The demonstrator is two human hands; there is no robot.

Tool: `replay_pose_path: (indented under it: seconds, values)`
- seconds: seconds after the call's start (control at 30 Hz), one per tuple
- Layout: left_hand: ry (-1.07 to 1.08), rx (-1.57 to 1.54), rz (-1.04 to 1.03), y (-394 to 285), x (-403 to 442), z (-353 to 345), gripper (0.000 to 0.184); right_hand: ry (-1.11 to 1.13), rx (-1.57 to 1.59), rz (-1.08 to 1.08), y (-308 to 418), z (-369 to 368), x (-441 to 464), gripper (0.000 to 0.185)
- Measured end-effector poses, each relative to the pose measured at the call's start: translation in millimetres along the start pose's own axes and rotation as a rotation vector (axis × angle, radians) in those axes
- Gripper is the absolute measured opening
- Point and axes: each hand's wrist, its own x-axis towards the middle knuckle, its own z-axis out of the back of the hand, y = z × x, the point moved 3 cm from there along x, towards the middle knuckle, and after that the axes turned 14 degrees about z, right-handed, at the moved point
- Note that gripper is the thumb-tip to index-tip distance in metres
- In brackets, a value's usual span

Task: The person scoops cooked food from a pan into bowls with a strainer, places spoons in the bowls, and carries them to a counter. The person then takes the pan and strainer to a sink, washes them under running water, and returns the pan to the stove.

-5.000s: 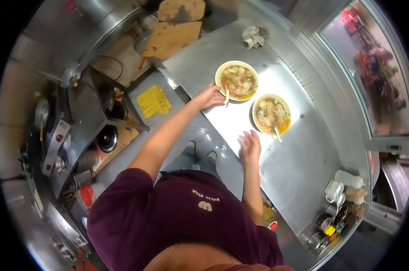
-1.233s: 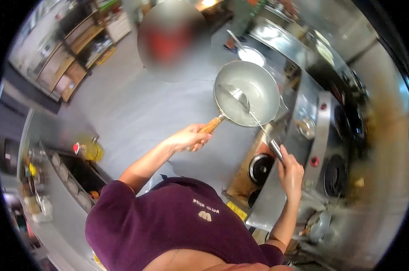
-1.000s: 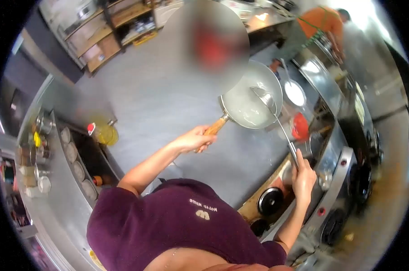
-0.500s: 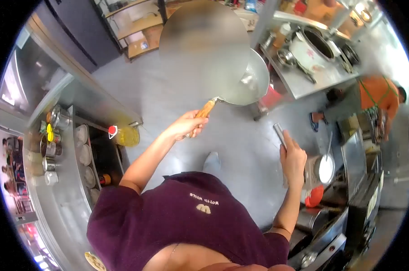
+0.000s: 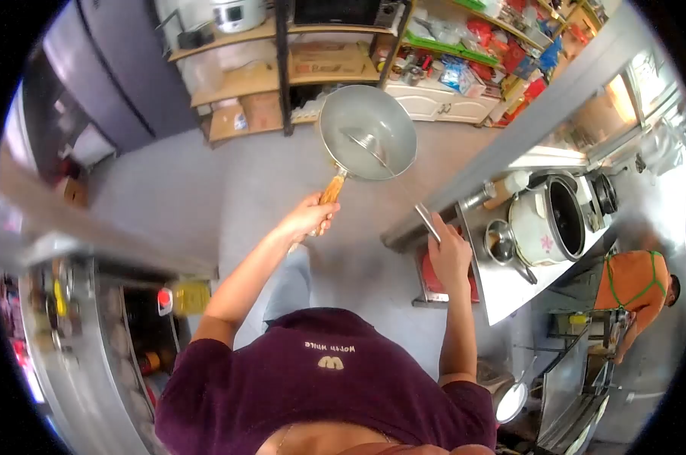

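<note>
My left hand (image 5: 311,218) is closed around the wooden handle of a grey metal saucepan (image 5: 381,106), held out in front of me above the floor. The pan is tilted so its inside faces me. My right hand (image 5: 451,250) grips a utensil by its metal handle (image 5: 426,218), to the right of the pan. A thin rod seems to run from this handle into the pan, but its far end is blurred and I cannot make out the kind.
Ahead stand wooden shelves (image 5: 297,30) and a white cabinet (image 5: 445,106). At right a steel counter (image 5: 502,299) holds a large white pot (image 5: 532,227) and a small saucepan (image 5: 501,241). Beyond it a person in orange (image 5: 635,280) bends over. An oil jug (image 5: 190,298) is at left.
I have moved forward and the view has tilted up, so the shelves ahead show more. The pan has come out of the blurred patch, and my right hand is nearer to it.
</note>
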Motion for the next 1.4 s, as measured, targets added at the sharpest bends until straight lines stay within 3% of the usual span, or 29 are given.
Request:
replay_pose_path:
  seconds: [0.03,0.1,0.2,0.4,0.5,0.6,0.67,0.87,1.1,1.27,1.4]
  values:
    - [0.018,0.041,0.024,-18.0,27.2,10.9,0.015,-0.032,0.04,-0.028,-17.0,-17.6,27.1,0.041]
    - [0.071,0.131,0.043,-66.4,83.7,30.2,0.015,-0.007,-0.202,-0.042,-51.8,-55.7,75.2,0.055]
    - [0.136,0.195,0.057,-138.6,152.6,29.6,0.015,-0.171,-0.335,-0.148,-83.1,-72.5,127.0,0.054]
    - [0.224,0.314,0.168,-257.3,308.8,-12.2,0.013,-0.299,-0.552,-0.283,-177.1,-86.0,222.6,0.051]
    - [0.335,0.254,0.198,-294.4,415.2,-51.6,0.016,-0.358,-0.612,-0.431,-256.9,-113.8,273.4,0.047]
    - [0.355,0.452,0.209,-333.3,520.4,-102.1,0.017,-0.36,-0.609,-0.53,-351.9,-128.0,327.2,0.046]
    - [0.427,0.38,0.206,-369.4,582.0,-144.4,0.016,-0.378,-0.619,-0.556,-423.8,-125.4,366.7,0.044]
    - [0.544,0.41,0.246,-453.1,741.4,-280.1,0.015,0.034,-0.14,-0.804,-638.7,-112.2,446.5,0.03]
    - [0.629,0.622,0.184,-582.6,944.0,-474.3,0.013,-0.178,-0.174,-0.891,-901.3,-39.2,493.2,0.032]
    - [0.739,0.627,0.269,-642.9,1059.0,-643.9,0.012,-0.128,-0.337,-0.911,-1058.6,23.2,476.0,0.042]
    - [0.755,0.599,0.324,-676.6,1150.0,-784.0,0.013,-0.284,-0.416,-1.015,-1188.1,67.1,470.2,0.051]
